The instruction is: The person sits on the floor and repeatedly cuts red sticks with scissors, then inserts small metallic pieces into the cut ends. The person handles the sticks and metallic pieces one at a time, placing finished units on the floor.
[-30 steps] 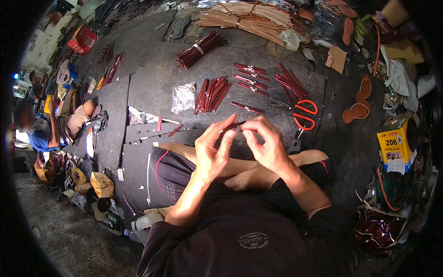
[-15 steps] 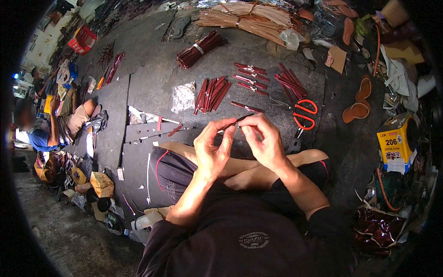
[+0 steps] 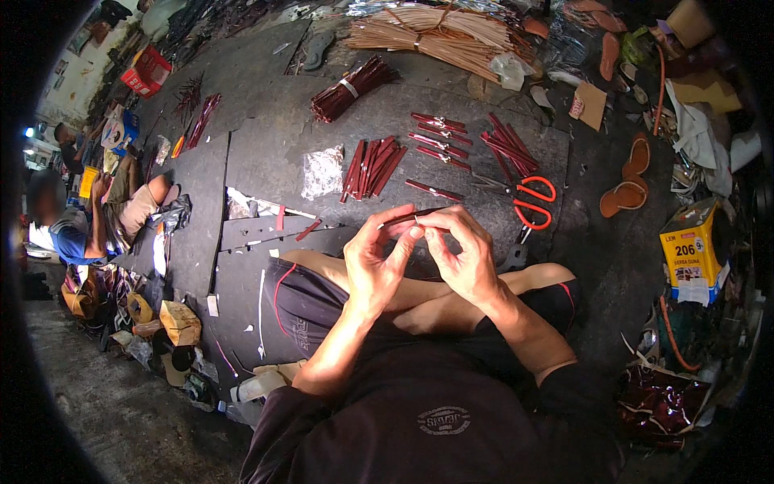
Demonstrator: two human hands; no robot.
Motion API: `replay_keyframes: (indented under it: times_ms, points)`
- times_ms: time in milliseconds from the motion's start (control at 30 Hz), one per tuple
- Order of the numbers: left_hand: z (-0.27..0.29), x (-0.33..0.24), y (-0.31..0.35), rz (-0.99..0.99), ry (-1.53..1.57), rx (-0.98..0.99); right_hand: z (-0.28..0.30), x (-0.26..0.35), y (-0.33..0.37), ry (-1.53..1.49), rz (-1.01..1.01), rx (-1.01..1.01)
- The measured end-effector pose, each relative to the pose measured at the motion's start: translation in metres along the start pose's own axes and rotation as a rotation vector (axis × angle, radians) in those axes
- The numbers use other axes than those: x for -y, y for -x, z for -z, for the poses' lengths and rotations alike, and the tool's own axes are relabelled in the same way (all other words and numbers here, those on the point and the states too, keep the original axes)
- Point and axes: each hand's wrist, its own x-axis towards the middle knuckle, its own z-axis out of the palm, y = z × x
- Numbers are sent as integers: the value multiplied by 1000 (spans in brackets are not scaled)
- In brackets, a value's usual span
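Note:
Over my crossed legs, both hands meet at a thin dark red strap (image 3: pixel 409 215). My left hand (image 3: pixel 373 260) pinches its left part, and my right hand (image 3: pixel 463 256) closes on it near the middle, where a tiny light piece shows. Beyond my fingers lies a single red strap with a small metal fitting (image 3: pixel 434 190). Several similar straps with fittings (image 3: pixel 439 139) lie in a column farther off. Loose red strips sit in a left pile (image 3: pixel 372 171) and a right pile (image 3: pixel 510 147). Orange-handled scissors (image 3: pixel 533 224) rest right of my hands.
A clear bag of small shiny pieces (image 3: pixel 322 172) lies left of the strips. Behind are a tied dark red bundle (image 3: pixel 348 90) and a tan bundle (image 3: pixel 435 44). Brown sandals (image 3: pixel 626 198) and a yellow container (image 3: pixel 690 252) stand right. Another person (image 3: pixel 76 230) sits far left.
The strap between my fingers has turned and shows more of its length, reaching left over my left fingers. My hands have shifted slightly.

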Motion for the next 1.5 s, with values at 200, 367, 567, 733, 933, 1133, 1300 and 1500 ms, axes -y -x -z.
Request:
replay_keyframes:
  times_ms: [200,367,567,733,933,1133,1300,1500]
  points:
    - [-4,1,1,123,128,-30,2,-2,-1,80,54,16]
    - [-4,3,4,7,-74,-58,2,-2,0,109,55,33]
    - [-10,1,5,-4,-72,-77,3,0,-1,137,67,32]
    - [-8,12,9,-17,-119,-55,7,6,-2,86,-37,64]
    - [-11,12,9,-73,-145,-64,7,1,-1,103,-19,76]
    - [-7,17,6,149,112,-61,5,-1,-1,155,28,76]
    - [-5,19,7,78,78,-72,5,3,-1,186,78,56]
    - [-17,20,12,15,227,-208,-15,2,14,-145,-230,-218]
